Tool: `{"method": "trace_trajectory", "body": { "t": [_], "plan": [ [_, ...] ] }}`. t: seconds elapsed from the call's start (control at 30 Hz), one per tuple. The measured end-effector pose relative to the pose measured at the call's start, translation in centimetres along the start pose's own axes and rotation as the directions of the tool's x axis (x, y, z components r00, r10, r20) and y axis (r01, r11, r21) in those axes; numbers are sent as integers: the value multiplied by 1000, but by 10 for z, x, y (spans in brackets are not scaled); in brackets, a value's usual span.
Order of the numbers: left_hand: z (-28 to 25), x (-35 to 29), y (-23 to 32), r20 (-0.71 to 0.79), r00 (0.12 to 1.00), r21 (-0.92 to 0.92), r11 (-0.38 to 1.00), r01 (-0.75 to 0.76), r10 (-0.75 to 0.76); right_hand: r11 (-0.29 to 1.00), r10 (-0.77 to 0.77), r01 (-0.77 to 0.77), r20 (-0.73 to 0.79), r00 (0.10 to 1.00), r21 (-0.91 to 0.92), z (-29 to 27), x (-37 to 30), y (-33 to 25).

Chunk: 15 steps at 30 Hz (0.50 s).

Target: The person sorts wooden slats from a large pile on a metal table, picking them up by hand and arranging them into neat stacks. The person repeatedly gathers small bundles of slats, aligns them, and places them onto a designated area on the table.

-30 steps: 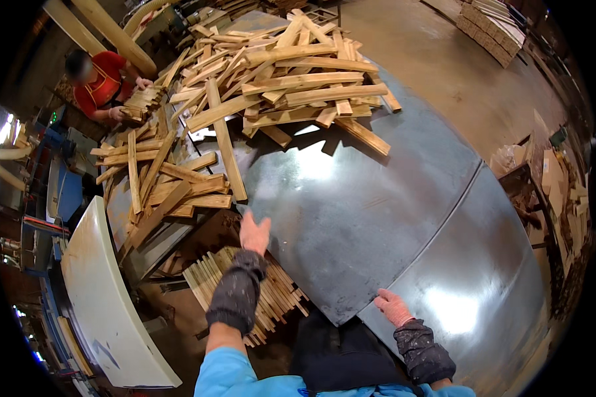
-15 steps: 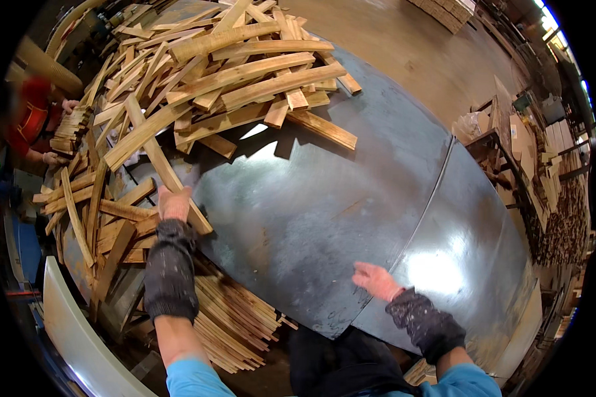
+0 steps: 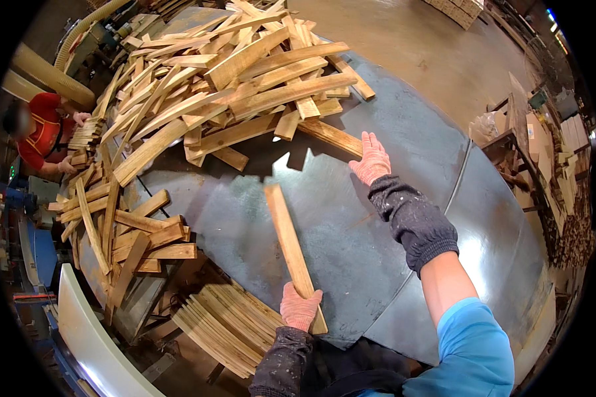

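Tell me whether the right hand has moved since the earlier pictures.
Yes: the right hand has moved forward across the metal tabletop, away from the seam's near end, to the end of a jutting board.

Light-blue sleeve (image 3: 475, 344) — dark, pale-flecked arm covers (image 3: 414, 221), gathered cuffs (image 3: 436, 253) — pinkish gloves (image 3: 372, 161).

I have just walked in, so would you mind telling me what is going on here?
The person's left hand holds a slat near one end, over the table. The open right hand is by the end of another slat jutting from a pile; whether it touches is unclear. At the left, a co-worker in red handles a row of slats.
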State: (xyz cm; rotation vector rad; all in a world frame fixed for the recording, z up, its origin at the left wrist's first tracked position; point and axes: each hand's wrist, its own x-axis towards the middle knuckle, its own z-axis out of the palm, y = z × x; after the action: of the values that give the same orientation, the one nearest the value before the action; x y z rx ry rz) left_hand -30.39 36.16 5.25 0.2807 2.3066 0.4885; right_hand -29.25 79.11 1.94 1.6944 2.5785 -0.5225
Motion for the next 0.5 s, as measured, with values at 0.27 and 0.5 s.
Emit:
{"method": "trace_trajectory", "body": {
  "t": [0.27,0.5],
  "plan": [
    [2,5,8,-5,999,40,998,-52,52,921,-309,236,210,928,311,18,-75,-29],
    [20,-4,-7,-3,999,80,996,-37,38,962,20,-122,386,922,244,-18,-262,70]
  ]
}}
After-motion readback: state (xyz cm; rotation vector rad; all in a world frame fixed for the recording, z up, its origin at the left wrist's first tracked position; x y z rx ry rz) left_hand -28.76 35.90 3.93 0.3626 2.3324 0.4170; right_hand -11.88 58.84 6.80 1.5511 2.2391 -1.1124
